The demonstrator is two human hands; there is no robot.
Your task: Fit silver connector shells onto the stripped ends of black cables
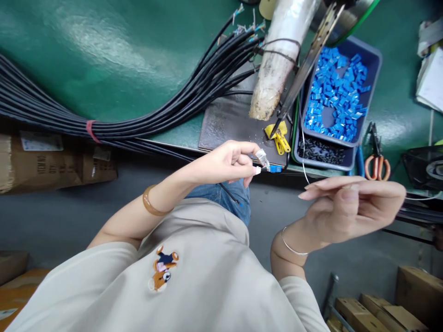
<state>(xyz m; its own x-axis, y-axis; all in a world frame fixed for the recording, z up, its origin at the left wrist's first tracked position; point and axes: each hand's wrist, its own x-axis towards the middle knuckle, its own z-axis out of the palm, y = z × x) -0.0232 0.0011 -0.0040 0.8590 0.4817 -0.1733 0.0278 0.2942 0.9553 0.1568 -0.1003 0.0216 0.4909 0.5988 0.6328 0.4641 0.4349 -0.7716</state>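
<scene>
Cable end (pixel 242 191) with blue connector (pixel 275 169) is pinched in the left hand (pixel 228 163); the right hand (pixel 349 207) is spread, empty. Being held only at the fingertips off the surface (pixel 114 60), the connector could be dislodged and dropped.

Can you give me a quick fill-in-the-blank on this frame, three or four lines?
1. The left hand pinches a cable end tipped with a small ____ plug.
2. The right hand holds ____.
3. The tray on the table is full of ____ pieces.
4. The bundle of black cables is tied with a ____ band.

Missing words: blue; nothing; blue; red
</scene>
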